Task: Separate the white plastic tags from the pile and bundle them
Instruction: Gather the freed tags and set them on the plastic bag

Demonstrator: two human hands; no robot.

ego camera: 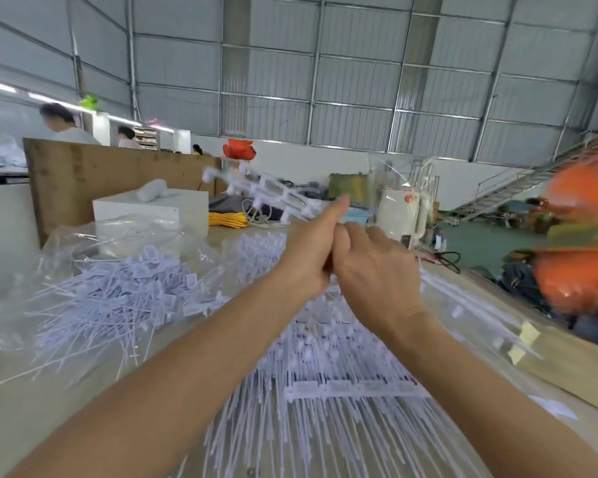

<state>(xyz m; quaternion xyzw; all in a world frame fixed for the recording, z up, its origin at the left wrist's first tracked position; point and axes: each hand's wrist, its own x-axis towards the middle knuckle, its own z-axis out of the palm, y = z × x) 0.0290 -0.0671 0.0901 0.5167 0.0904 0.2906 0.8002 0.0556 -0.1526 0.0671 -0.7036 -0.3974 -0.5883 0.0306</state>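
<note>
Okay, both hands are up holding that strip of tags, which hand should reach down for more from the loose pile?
Probably left. The loose pile lies on the left hand's side, while the right hand would cross over.

arms: two forearms, bare to frame edge | hands (pixel 346 263): ungloved | rings/watch: seemingly none, view blurred

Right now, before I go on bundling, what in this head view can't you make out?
- Strip of white tags raised above the hands: motion-blurred, count unreadable.
- Grip: left hand and right hand press together, hiding what the fingers hold.
- Printing on the loose tag pile: too small, blurred.
- Orange shape at the right edge: blurred, cut off.
</note>
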